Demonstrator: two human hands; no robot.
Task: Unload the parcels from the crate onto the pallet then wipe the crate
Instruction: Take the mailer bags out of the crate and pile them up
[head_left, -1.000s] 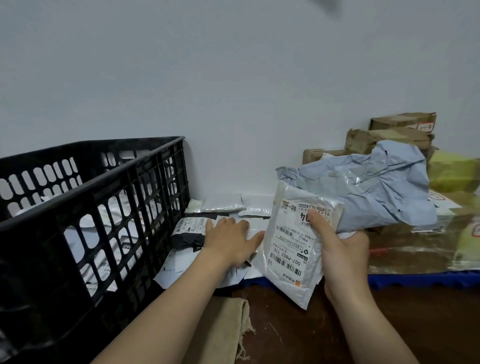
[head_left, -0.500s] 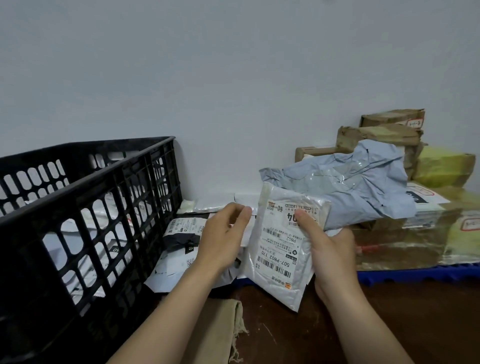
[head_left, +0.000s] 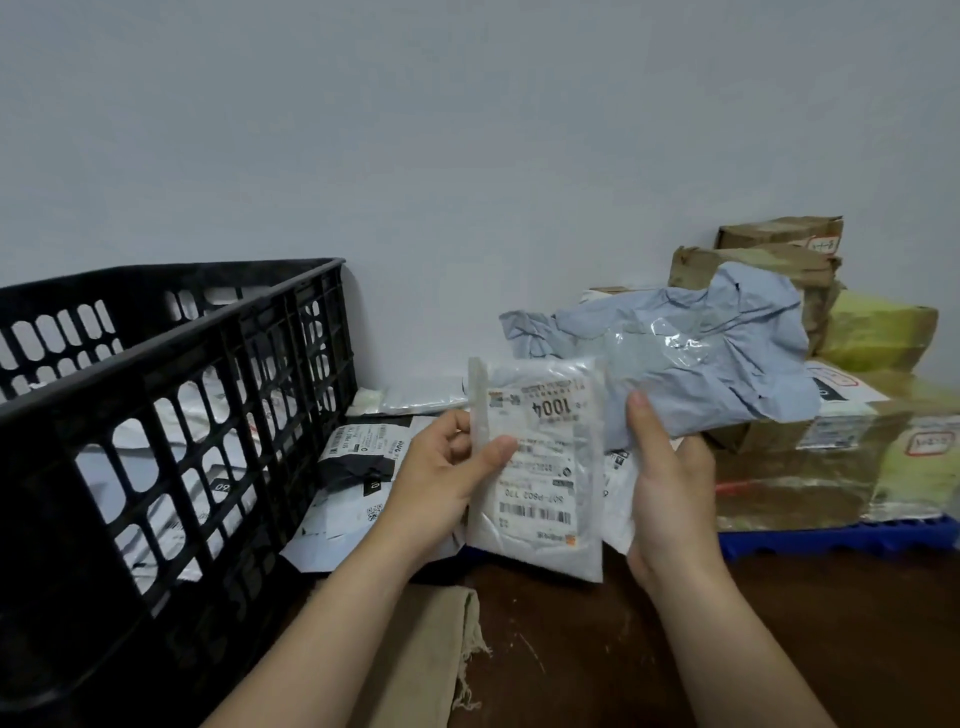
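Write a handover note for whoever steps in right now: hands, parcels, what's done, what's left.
Left hand pinches the white parcel by its left edge; right hand holds its right side, fingers hidden.
Remaining parcels show through the black crate.
Unloaded parcels sit on the blue pallet.
To do: place this one, empty the crate, wipe it. The beige cloth lies untouched.

We are seeing a dim, flat, cool-grey light with only soft shadows. Glare is glinting off the clear film on the blue-grey bag (head_left: 670, 338) and the taped boxes (head_left: 789, 483). The wide lens is bowing the black crate (head_left: 171, 364) at the left edge, and the small print on the white parcel (head_left: 540, 467) is smearing slightly.
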